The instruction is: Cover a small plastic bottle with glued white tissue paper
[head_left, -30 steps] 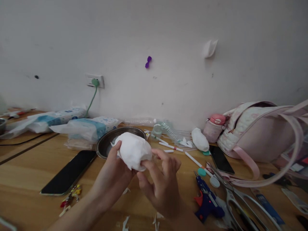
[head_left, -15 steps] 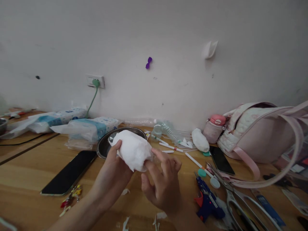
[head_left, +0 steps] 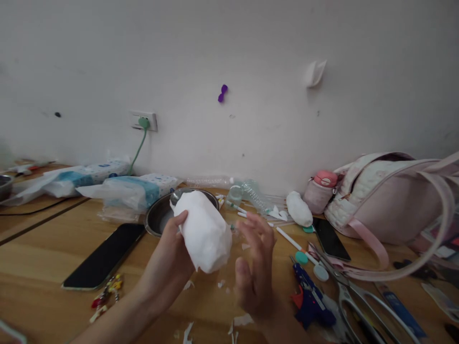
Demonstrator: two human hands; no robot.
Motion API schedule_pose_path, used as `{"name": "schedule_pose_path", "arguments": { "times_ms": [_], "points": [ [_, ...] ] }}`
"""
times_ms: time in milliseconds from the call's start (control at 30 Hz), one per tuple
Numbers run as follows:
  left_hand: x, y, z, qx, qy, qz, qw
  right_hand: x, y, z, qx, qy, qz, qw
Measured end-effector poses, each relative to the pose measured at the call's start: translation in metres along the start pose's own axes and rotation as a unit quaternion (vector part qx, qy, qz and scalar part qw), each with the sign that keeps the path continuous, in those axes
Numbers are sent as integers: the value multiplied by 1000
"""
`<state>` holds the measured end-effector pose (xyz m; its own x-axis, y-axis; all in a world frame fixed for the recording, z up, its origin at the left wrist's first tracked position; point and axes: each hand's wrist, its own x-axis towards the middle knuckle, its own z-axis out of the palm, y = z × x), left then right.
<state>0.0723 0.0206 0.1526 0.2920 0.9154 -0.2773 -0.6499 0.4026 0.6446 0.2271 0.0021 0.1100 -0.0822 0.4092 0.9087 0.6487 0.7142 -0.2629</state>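
Observation:
My left hand is closed around a white, oval, paper-covered lump and holds it up above the wooden table. My right hand hovers just right of the lump with its fingers apart and slightly blurred, holding nothing and not touching it. Behind the lump sits a round metal bowl. A second, smaller white lump lies farther right near the wall.
A black phone lies at the left, a second phone at the right. Tissue packs line the wall. A blue glue gun, scissors, white sticks, a pink bottle and a pink bag crowd the right. Paper scraps litter the front.
My right hand has let go of the lump's lower end and drawn back to the right, fingers spreading. My left hand has tilted the lump more upright and raised it slightly.

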Motion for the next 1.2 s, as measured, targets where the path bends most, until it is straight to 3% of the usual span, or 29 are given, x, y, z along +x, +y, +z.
{"name": "schedule_pose_path", "arguments": {
  "times_ms": [133,333,500,633,733,800,933,1100,1200],
  "points": [
    [-2,-1,-3,14,-27,-17,999,8,-3,-3,-57,-53,-42,996],
    [-3,-1,-5,26,-50,-21,998,9,1,-8,-78,-27,-71,994],
    [0,-4,-8,40,-64,-27,997,14,2,-14,-45,-20,-45,998],
    [0,-3,-8,51,-64,-28,996,18,6,-20,-76,-50,-117,989],
    [0,-2,-7,62,-47,-17,997,17,13,-23,-68,-44,-125,989],
    [1,-3,-6,75,-31,-2,997,16,18,-23,-22,-23,-84,996],
    [6,-9,-8,121,-11,52,991,17,24,-21,105,21,101,989],
    [13,-17,-15,196,-31,147,969,23,31,-23,111,-20,99,989],
    [15,-19,-16,249,-50,159,954,25,34,-18,145,-13,179,973]
  ]
}}
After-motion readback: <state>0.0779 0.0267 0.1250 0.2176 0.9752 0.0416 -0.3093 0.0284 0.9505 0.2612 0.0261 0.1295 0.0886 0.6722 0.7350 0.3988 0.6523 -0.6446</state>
